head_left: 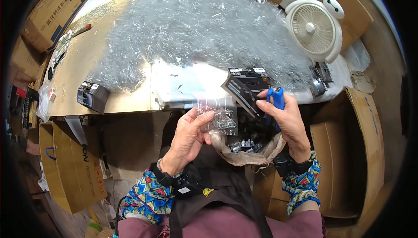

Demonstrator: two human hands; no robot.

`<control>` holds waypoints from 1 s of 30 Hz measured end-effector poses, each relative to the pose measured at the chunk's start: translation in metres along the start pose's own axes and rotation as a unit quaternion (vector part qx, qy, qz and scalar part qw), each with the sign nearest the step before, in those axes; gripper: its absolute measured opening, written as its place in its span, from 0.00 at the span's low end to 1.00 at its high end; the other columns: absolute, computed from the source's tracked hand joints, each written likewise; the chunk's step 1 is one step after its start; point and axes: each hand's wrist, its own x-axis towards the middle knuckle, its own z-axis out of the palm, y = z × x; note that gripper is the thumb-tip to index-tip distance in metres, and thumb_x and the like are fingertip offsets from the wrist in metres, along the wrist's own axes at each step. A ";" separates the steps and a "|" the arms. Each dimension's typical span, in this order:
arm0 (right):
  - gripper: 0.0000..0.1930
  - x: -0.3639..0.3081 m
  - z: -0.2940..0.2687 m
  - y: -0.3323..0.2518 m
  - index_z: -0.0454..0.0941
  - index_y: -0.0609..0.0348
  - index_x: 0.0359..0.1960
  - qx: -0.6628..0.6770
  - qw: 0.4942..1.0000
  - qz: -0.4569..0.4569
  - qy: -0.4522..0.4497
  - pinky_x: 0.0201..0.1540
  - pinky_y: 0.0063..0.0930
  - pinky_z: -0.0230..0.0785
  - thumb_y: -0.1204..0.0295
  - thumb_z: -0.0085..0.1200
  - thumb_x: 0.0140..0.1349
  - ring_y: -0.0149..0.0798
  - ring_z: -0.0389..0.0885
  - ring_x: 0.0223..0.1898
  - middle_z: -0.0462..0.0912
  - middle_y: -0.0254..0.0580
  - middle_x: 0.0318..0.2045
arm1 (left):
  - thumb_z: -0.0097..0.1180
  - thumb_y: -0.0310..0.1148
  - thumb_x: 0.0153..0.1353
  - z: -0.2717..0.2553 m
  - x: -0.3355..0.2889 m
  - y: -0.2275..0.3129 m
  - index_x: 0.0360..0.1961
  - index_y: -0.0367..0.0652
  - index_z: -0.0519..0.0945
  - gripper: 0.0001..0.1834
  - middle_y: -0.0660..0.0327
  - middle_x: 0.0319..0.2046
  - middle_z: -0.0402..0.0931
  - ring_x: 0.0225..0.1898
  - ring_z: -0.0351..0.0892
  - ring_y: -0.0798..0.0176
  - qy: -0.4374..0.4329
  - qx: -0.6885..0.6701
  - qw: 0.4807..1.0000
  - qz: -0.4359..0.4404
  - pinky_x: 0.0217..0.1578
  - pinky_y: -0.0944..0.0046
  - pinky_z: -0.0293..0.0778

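My left hand (185,135) pinches a small clear plastic bag (220,120) between thumb and fingers; thin, shiny strands show in it. My right hand (288,122) is closed around a blue-handled tool (278,99), whose working end I cannot make out. Between that hand's thumb and fingers, a flat black printed card (241,95) is also pinched, tilted toward the left hand. Below both hands, in front of my lap, a brownish bag (246,158) hangs with its mouth open. Small dark pieces with pale labels (246,145) lie inside it.
A large heap of clear, glittering thin pieces (196,24) covers much of the table (76,63). A black box (92,96) stands near the front left edge, another black box (250,73) behind the card. A white fan (311,28) stands back right; cardboard boxes (370,137) flank me.
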 end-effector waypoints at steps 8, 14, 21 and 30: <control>0.13 -0.001 0.007 0.002 0.79 0.60 0.39 -0.010 1.000 0.001 -0.020 0.32 0.16 0.62 0.69 0.64 0.55 0.20 0.70 0.29 0.76 0.27 0.27 | 0.62 0.27 0.56 0.000 -0.004 -0.010 0.43 0.34 0.77 0.15 0.58 0.35 0.80 0.26 0.77 0.75 0.018 0.056 0.998 -0.015 0.13 0.79 0.69; 0.12 0.003 0.012 0.000 0.79 0.62 0.36 -0.094 0.990 0.014 -0.107 0.35 0.21 0.66 0.68 0.62 0.56 0.23 0.72 0.31 0.78 0.31 0.27 | 0.62 0.27 0.56 0.004 -0.007 -0.011 0.42 0.33 0.77 0.14 0.59 0.34 0.80 0.23 0.77 0.75 0.013 0.093 0.995 -0.031 0.12 0.79 0.69; 0.11 0.012 0.013 0.013 0.78 0.62 0.34 -0.254 0.962 -0.063 -0.080 0.36 0.22 0.67 0.70 0.64 0.53 0.25 0.73 0.32 0.77 0.32 0.29 | 0.61 0.32 0.58 0.006 -0.007 -0.017 0.37 0.35 0.78 0.11 0.61 0.29 0.80 0.21 0.76 0.76 0.027 0.076 0.995 -0.051 0.12 0.79 0.68; 0.11 0.014 0.012 0.017 0.78 0.63 0.34 -0.258 0.957 -0.059 -0.115 0.36 0.23 0.68 0.71 0.64 0.52 0.27 0.74 0.32 0.77 0.35 0.29 | 0.62 0.35 0.58 0.005 -0.007 -0.028 0.32 0.36 0.79 0.11 0.63 0.25 0.79 0.18 0.73 0.77 0.056 0.064 0.996 -0.037 0.09 0.78 0.62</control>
